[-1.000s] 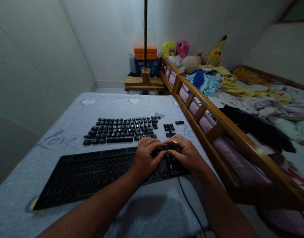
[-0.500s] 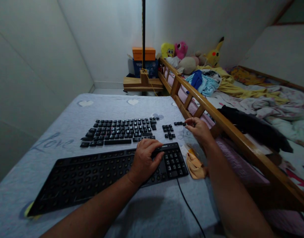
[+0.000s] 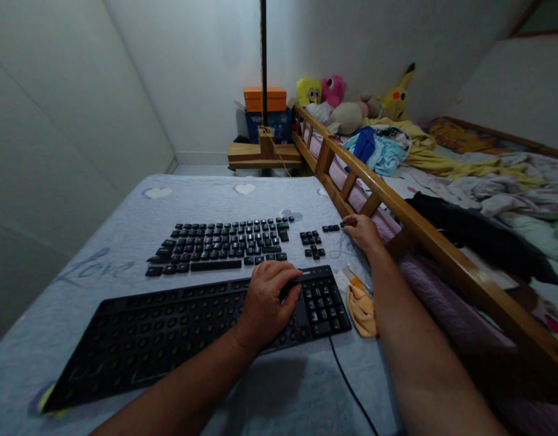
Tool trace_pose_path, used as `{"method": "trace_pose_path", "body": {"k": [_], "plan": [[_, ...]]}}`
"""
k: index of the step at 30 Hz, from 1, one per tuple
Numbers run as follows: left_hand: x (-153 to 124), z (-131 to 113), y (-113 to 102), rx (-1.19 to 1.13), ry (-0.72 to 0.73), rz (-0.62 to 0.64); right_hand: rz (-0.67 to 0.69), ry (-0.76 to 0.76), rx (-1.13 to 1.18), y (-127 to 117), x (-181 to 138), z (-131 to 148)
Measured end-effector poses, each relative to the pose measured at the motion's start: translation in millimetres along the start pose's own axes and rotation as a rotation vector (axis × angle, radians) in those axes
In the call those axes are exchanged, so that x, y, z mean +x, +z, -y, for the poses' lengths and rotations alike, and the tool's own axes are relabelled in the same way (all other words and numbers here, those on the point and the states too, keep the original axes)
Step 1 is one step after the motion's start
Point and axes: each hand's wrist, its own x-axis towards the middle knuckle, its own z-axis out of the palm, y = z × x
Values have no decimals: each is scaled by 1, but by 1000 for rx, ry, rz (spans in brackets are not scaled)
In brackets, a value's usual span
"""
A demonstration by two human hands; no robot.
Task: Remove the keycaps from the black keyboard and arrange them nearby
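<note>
A black keyboard (image 3: 169, 324) lies on the grey bedsheet (image 3: 206, 194), most of its keys removed; only the number pad still has caps. My left hand (image 3: 269, 303) rests curled on the keyboard just left of the number pad. Removed keycaps (image 3: 224, 242) are laid out in rows beyond the keyboard. My right hand (image 3: 363, 233) reaches to the far right of those rows, its fingers pinched at a short row of keycaps (image 3: 332, 227). What it pinches is too small to name. A yellow cloth (image 3: 363, 309) lies beside the keyboard's right end.
A wooden bed rail (image 3: 397, 212) runs along the right, with rumpled bedding, clothes and plush toys (image 3: 346, 100) behind it. A black pole on a wooden base (image 3: 264, 148) and stacked boxes (image 3: 265, 112) stand at the far end. The keyboard cable (image 3: 346, 381) trails toward me.
My right hand left the number pad and reached out to the far right row of keycaps. The left hand stayed on the keyboard. The yellow cloth came into view.
</note>
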Motion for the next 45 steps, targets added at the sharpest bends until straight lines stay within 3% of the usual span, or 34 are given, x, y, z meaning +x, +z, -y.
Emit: {"method": "trace_pose_path", "body": {"k": [45], "plan": [[0,0,1,-6,16,49,-14,-49,23,10,-2,-8]]}}
